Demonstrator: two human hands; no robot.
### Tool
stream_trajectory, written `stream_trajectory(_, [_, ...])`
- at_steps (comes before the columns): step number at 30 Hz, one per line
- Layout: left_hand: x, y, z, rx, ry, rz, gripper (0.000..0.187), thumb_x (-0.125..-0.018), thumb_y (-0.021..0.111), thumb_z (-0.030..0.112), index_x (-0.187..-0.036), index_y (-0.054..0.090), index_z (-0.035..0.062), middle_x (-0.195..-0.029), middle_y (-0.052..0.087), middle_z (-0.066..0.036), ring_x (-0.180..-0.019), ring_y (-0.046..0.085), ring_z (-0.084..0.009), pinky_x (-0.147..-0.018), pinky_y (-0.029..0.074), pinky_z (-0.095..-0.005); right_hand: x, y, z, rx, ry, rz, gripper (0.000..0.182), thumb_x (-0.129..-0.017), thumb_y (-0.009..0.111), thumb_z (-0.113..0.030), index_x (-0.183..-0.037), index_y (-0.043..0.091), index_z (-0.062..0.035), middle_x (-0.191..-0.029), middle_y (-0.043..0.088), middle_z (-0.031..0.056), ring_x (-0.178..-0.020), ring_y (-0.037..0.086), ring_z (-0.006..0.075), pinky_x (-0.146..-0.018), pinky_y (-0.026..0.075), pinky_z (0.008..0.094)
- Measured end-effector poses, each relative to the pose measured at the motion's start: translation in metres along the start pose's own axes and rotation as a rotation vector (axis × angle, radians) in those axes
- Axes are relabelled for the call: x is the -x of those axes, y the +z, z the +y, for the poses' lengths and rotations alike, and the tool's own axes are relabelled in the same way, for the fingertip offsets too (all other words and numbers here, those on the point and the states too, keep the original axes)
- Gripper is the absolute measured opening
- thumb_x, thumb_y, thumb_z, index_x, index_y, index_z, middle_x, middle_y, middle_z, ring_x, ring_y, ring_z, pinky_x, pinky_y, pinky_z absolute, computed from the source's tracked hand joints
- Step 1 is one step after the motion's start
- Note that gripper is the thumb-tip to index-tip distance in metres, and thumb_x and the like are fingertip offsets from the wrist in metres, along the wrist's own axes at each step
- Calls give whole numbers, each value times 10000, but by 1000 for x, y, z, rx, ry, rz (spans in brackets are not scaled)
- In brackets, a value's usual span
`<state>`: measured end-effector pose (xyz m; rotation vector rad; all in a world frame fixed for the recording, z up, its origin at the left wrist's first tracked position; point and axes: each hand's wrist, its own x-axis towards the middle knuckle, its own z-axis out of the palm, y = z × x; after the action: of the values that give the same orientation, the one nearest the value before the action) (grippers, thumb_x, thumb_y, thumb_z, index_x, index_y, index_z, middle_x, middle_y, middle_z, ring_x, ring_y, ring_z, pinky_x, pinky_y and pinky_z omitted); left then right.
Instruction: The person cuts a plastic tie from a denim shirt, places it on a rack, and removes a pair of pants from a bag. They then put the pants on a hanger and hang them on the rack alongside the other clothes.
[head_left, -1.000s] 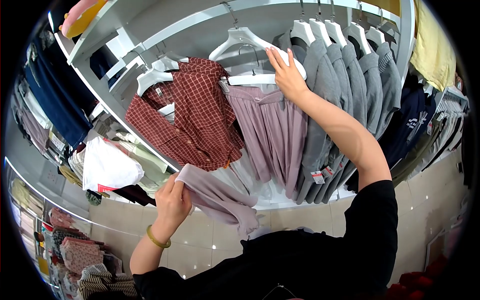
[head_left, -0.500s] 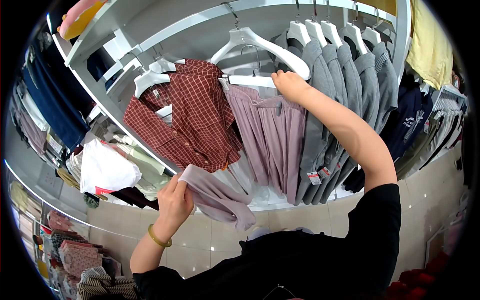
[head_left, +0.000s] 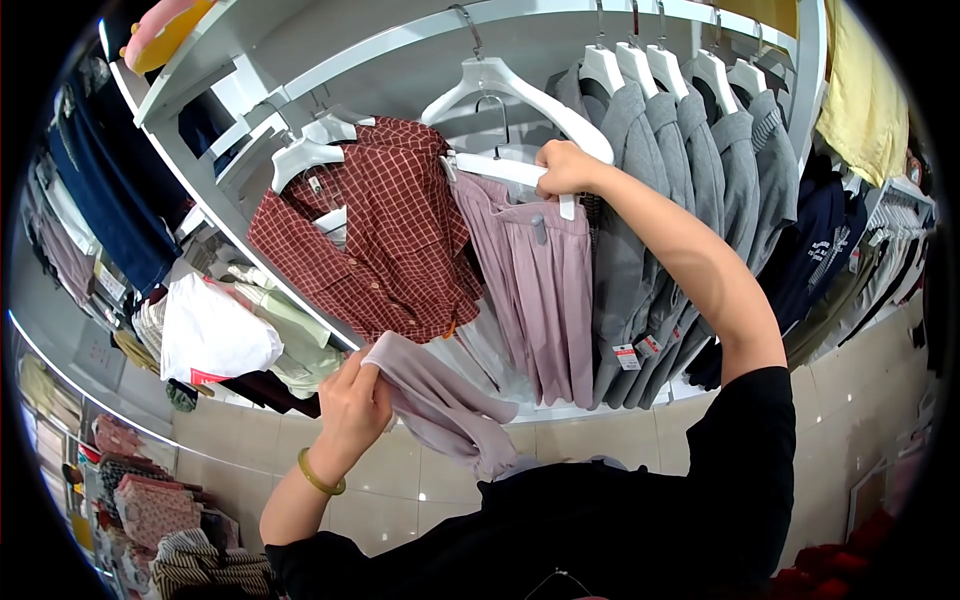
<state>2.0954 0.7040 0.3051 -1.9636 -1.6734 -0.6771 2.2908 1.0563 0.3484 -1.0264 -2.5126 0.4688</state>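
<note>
My right hand [head_left: 566,168] is closed on the right end of a white clip hanger [head_left: 505,167], from which mauve trousers [head_left: 535,280] hang. That hanger's hook sits below a larger white hanger [head_left: 500,80] on the rail, and its right end tilts down, with the white clip [head_left: 567,207] showing under my fingers. Lower left, my left hand [head_left: 355,405] pinches the edge of a pale mauve garment [head_left: 440,395], whose folds droop toward my body. Beside the trousers hangs a red checked shirt [head_left: 375,240] on a white hanger.
Several grey tops [head_left: 690,170] with price tags hang close on the right. A white bag or cloth [head_left: 218,325] and dark blue trousers [head_left: 110,190] are at left. Folded clothes [head_left: 160,510] lie at lower left, above the tiled floor [head_left: 570,437].
My right hand has shifted slightly left and down, tilting the clip hanger and swinging the trousers' right side leftward. The garment in my left hand has moved a little right.
</note>
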Motion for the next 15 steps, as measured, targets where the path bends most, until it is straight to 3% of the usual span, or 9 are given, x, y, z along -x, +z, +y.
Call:
stream_trajectory(4, [2,0,4,6,-8,4,359,-635,547,-100,-981,600,-22,-878,615,-130,-620,596,-278,-528,475,-330,-7,6,1,-451,125,-151,117,-628,653,-46,-715,629,29,-639,600,95,-593,598,144,-517,467,287])
stream_trajectory(12, [5,-1,8,23,-10,-7,360,-634,541,-123,-977,598,-30,-868,609,-136,-627,596,-273,-545,477,-321,-19,13,-11,-638,291,-319,153,-708,687,-91,-752,616,37,-664,594,86,-550,561,148,-488,459,290])
stream_trajectory(15, [7,1,7,19,7,20,365,-603,549,-89,-960,594,-28,-865,608,-116,-574,567,-262,-495,457,-329,-21,19,-15,-693,312,-335,156,-727,674,-73,-793,610,53,-687,597,92,-553,562,146,-482,461,286])
